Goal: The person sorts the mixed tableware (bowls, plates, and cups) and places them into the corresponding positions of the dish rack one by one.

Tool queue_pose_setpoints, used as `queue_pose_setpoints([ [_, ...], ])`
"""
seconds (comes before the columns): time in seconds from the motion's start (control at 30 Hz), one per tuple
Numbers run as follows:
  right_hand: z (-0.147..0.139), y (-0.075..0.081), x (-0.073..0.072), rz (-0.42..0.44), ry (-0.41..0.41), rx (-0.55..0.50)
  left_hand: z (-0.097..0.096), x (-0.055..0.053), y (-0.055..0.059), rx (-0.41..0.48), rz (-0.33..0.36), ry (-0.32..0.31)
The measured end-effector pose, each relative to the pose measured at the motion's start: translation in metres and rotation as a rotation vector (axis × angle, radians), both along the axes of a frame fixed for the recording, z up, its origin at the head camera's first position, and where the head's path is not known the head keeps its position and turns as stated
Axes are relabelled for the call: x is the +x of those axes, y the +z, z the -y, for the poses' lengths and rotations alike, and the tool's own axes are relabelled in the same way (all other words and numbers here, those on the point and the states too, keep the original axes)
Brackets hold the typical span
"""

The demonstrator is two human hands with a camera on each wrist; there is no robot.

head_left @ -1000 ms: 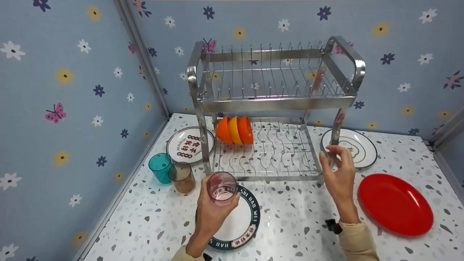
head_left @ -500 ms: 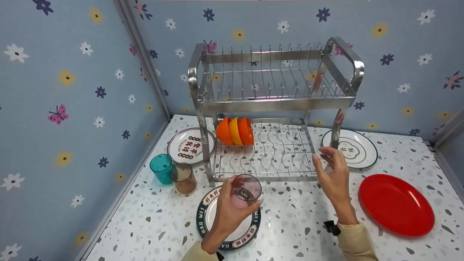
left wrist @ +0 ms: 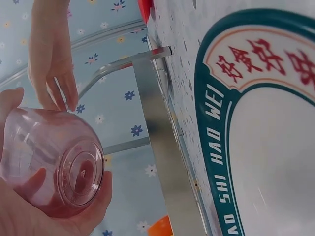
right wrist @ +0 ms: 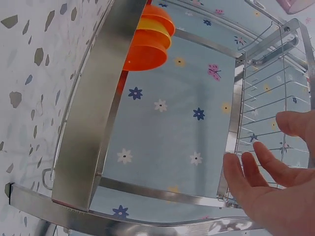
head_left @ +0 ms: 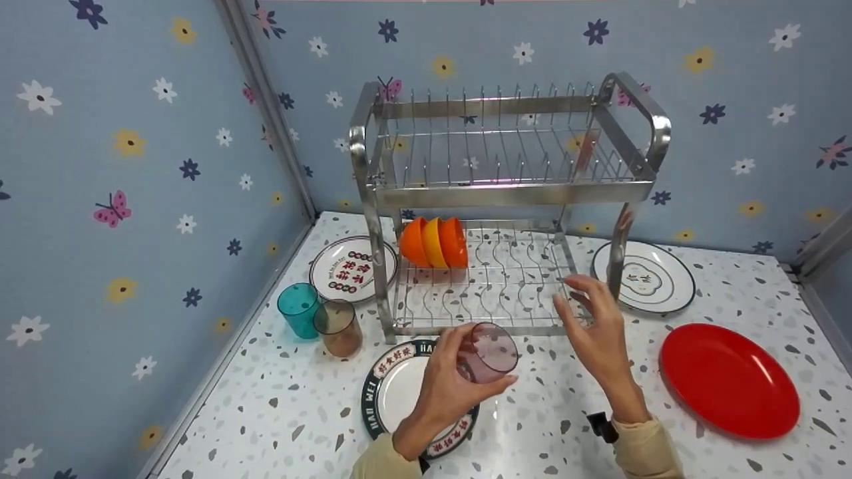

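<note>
- Tumbler [head_left: 489, 352], pink-tinted and see-through, sits in the grip of a person's left hand [head_left: 442, 382], fingers on one side and thumb on the other, its mouth leaning to the right; in the left wrist view its round base faces the camera.
- Right hand [head_left: 599, 326], grip wide with thumb and curved fingers apart, hovers at the right end of a two-tier metal rack [head_left: 512, 195], well apart from the tumbler in the head view; whether its fingertips touch the metal cannot be told.
- Dark-rimmed plate [head_left: 397, 392], lettered "HAO WEI", lies partly under the left hand and wrist.
- Rack's lower front rail [head_left: 492, 330] runs just beyond the tumbler, with the upper tier overhanging the lower one.
- Orange and yellow bowls [head_left: 432, 243], three nested on their sides, fill the left end of the lower tier.
- Teal glass [head_left: 297, 313] and brown glass [head_left: 339, 336] stand side by side at left, near a plate with red characters [head_left: 349, 266].
- Emblem plate [head_left: 655, 279] lies partly behind the right front post; a red plate [head_left: 729, 379] rests nearer the viewer.
- Speckled white surface [head_left: 539, 426] meets pale-blue walls [head_left: 160, 233] printed with flowers and butterflies.
</note>
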State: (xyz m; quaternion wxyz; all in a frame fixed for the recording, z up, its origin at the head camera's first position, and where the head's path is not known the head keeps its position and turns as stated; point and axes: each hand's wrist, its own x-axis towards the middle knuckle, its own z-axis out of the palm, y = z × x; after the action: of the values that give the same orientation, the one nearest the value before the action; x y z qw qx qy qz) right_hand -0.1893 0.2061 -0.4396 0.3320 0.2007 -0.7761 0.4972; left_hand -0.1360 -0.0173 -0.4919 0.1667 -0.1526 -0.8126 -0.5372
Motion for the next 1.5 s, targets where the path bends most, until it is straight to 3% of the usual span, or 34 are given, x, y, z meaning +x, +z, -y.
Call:
queue_pose_setpoints([
  [0.27, 0.000, -0.018, -0.006, 0.064, 0.063, 0.039, -0.010, -0.003, 0.005, -0.131, -0.054, 0.006],
  [0.47, 0.005, -0.021, -0.001, 0.103, 0.162, 0.061, -0.014, -0.005, 0.008, -0.249, -0.101, -0.008],
  [0.7, 0.013, -0.020, 0.004, 0.166, 0.298, 0.102, -0.021, -0.006, 0.015, -0.399, -0.074, 0.036],
  [0.87, 0.018, -0.022, 0.009, 0.191, 0.384, 0.167, -0.025, -0.009, 0.015, -0.502, -0.202, 0.075],
  [1.0, 0.023, -0.023, 0.012, 0.170, 0.446, 0.198, -0.027, -0.011, 0.014, -0.493, -0.285, 0.089],
  [1.23, 0.026, -0.023, 0.016, 0.143, 0.411, 0.255, -0.028, -0.012, 0.016, -0.481, -0.336, 0.069],
  [1.33, 0.024, -0.021, 0.015, 0.167, 0.401, 0.217, -0.024, -0.012, 0.019, -0.430, -0.296, 0.017],
  [1.5, 0.019, -0.019, 0.012, 0.214, 0.353, 0.150, -0.015, -0.010, 0.026, -0.256, -0.181, -0.074],
])
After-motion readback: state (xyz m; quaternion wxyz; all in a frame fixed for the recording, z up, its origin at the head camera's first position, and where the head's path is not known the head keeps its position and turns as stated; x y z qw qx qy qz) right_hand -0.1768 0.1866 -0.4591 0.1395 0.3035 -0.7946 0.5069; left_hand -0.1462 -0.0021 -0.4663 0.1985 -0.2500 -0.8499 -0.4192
